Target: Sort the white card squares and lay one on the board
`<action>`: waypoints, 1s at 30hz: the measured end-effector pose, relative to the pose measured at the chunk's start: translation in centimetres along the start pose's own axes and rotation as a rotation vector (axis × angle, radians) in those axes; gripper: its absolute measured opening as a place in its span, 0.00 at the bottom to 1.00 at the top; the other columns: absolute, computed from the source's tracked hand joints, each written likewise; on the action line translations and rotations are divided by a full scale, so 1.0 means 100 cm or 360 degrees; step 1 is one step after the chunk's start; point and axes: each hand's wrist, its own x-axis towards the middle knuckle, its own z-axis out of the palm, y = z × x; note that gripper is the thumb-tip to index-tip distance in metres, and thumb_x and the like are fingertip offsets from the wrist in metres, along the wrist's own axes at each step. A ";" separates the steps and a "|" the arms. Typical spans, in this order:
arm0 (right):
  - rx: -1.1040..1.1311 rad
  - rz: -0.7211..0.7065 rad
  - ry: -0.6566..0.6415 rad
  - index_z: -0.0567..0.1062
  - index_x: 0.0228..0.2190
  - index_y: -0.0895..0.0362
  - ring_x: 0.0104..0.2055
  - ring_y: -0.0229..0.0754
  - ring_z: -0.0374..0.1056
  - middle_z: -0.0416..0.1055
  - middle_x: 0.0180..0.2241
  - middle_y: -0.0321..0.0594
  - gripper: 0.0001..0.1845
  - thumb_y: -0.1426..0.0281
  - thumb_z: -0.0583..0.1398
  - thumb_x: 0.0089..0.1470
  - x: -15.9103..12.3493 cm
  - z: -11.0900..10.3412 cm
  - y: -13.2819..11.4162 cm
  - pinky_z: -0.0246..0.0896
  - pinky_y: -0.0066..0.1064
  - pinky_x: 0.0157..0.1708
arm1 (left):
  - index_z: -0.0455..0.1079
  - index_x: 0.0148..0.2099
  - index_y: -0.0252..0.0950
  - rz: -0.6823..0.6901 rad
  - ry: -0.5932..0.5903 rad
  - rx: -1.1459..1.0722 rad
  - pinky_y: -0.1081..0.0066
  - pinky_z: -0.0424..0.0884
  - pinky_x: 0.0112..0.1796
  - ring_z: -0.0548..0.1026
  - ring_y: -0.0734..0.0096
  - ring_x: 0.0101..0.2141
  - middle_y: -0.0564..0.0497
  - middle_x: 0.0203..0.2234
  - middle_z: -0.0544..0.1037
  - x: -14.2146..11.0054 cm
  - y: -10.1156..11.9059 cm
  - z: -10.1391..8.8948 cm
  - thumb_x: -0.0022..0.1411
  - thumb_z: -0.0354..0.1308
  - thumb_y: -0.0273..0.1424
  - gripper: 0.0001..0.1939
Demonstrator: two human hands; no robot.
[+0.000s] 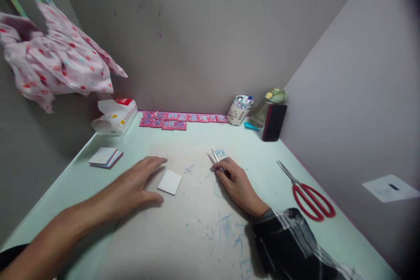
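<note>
My left hand (139, 183) is open, with thumb and fingers spread around the left side of a small white square card (169, 182). That card lies flat on the pale work sheet (157, 236). Between the fingers of my right hand (236, 181) is a slim silver craft knife (215, 155), its thin tip pointing up and away. A small paper with blue writing (221, 152) lies just beyond the right fingers. Dark crumbs (189, 169) are scattered between the hands.
Red-handled scissors (310, 197) lie at the right. Stacked cards (105, 158) and a tissue pack (116, 118) sit left. Pink tiles with blue characters (173, 125) line the back, beside a pen jar (240, 111), a glass jar (261, 113) and a phone (274, 123). Spotted cloth (62, 61) hangs upper left.
</note>
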 end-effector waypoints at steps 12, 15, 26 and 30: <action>-0.0007 0.0013 -0.0004 0.78 0.38 0.53 0.35 0.42 0.66 0.70 0.37 0.40 0.10 0.74 0.56 0.63 0.000 0.000 -0.003 0.60 0.35 0.38 | 0.56 0.69 0.40 -0.0128 0.0107 -0.0419 0.49 0.70 0.57 0.74 0.53 0.55 0.40 0.55 0.74 0.003 0.042 0.042 0.59 0.56 0.37 0.36; -0.0010 0.0009 0.0003 0.78 0.38 0.53 0.35 0.42 0.66 0.69 0.37 0.39 0.10 0.75 0.56 0.63 0.000 -0.001 -0.003 0.60 0.35 0.38 | 0.57 0.68 0.43 -0.0102 -0.0030 -0.0809 0.57 0.74 0.55 0.77 0.58 0.55 0.41 0.56 0.76 0.001 0.041 0.036 0.61 0.54 0.39 0.33; -0.0009 0.0011 0.0003 0.78 0.38 0.54 0.36 0.42 0.67 0.70 0.37 0.39 0.10 0.76 0.57 0.63 -0.001 -0.001 -0.005 0.61 0.34 0.39 | 0.68 0.62 0.46 -0.0312 -0.0103 -0.1239 0.61 0.73 0.44 0.78 0.59 0.45 0.47 0.50 0.78 -0.001 0.039 0.022 0.64 0.56 0.37 0.24; -0.0017 0.0008 0.0007 0.78 0.38 0.53 0.35 0.42 0.67 0.70 0.37 0.39 0.10 0.76 0.57 0.62 -0.001 0.000 -0.004 0.61 0.34 0.38 | 0.68 0.62 0.48 -0.0243 -0.0110 -0.1272 0.68 0.68 0.34 0.76 0.64 0.38 0.50 0.43 0.79 -0.001 0.037 0.025 0.64 0.58 0.36 0.24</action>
